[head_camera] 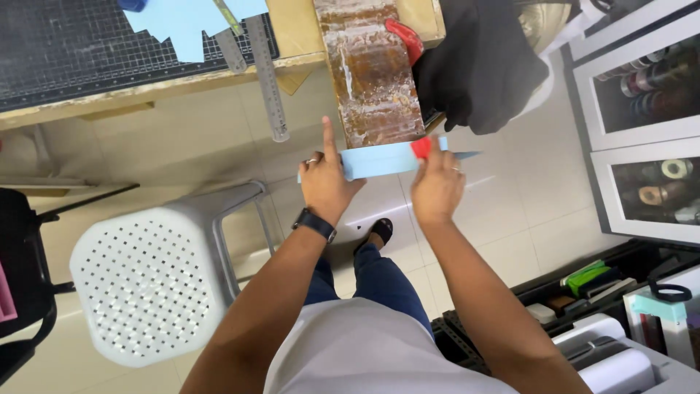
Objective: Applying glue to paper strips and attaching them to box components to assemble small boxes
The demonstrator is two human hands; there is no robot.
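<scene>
Holding blue paper strip (379,158) w/ left hand (326,182) & right hand (436,187).

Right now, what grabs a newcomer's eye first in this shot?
The light blue strip held at centre between the left hand and right hand, just below the end of a stained brown board that juts off the workbench. The right hand presses a small red piece on the strip. Next, the white perforated stool at lower left.

Matt blue paper strip (379,158); worn, rough brown board (372,73); steel ruler (268,80); perforated white plastic stool (146,281).
</scene>
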